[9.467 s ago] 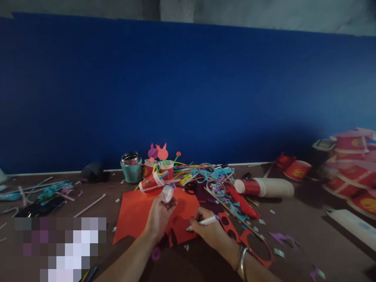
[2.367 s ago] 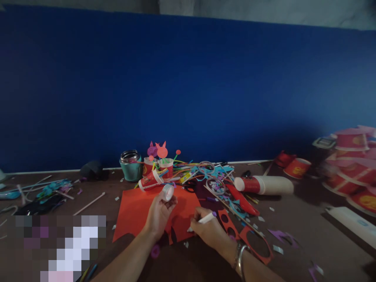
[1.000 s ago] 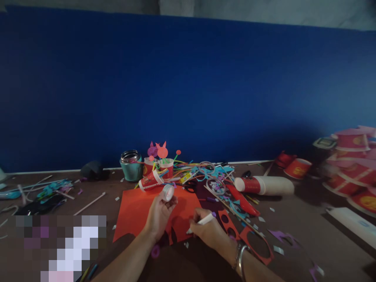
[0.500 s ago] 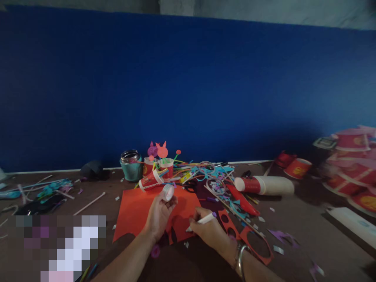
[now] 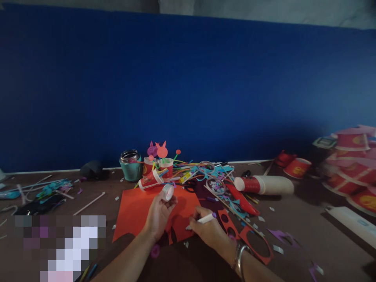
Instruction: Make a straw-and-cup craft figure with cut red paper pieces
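My left hand is closed round a small white disc-shaped piece with a pale green band, either a tape roll or a cap; I cannot tell which. It is raised over a sheet of orange-red paper whose near edge is cut into curves. In my right hand, the fingers pinch a white marker with a purple end. The marker's tip is low over the right part of the sheet, and contact is hard to make out. Just past the left hand, a red paper cup lies tilted.
Behind the sheet stand a teal jar and cups with a pink rabbit-eared cutout. Scraps and pipe cleaners pile up beside a red-handled tool. A sleeve of paper cups and cut paper rings lie right.
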Motion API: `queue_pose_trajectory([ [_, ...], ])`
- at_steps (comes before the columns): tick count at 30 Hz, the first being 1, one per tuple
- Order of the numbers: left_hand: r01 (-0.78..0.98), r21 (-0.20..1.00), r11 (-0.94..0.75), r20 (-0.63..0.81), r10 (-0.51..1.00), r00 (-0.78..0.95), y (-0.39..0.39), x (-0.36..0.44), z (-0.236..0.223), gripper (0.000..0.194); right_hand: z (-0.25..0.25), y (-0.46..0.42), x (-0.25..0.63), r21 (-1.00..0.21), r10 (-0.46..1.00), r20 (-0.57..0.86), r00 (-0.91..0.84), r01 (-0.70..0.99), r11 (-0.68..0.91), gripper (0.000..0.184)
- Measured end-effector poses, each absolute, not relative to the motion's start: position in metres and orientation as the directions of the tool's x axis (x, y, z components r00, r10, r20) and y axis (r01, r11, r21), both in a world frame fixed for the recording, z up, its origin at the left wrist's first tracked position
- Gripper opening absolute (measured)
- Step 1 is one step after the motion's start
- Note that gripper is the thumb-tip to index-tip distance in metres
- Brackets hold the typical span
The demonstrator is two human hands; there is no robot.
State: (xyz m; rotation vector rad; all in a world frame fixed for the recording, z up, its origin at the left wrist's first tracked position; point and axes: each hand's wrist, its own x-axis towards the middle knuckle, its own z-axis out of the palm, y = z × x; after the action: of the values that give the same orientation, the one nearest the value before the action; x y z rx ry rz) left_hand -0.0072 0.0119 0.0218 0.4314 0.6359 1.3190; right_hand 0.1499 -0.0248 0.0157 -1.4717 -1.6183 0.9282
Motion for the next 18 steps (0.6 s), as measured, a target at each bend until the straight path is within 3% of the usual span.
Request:
queue_pose_trajectory([
  [10,-0.753,0.626,0.203,-0.189,0.976,0.107,0.0108,-0.0063,0.0234,0.024,0.0144,-0.0213,0.1503,-0.953,0.998,-0.057,-0.013,0.298,-0.05,0.014],
  [18,-0.757,0.618,0.212,-0.174,0.976,0.131,0.0125,-0.0078,0.0192,0.024,0.0156,-0.0231,0.1506,-0.913,0.999,-0.015,-0.051,0.408,0.007,0.014],
])
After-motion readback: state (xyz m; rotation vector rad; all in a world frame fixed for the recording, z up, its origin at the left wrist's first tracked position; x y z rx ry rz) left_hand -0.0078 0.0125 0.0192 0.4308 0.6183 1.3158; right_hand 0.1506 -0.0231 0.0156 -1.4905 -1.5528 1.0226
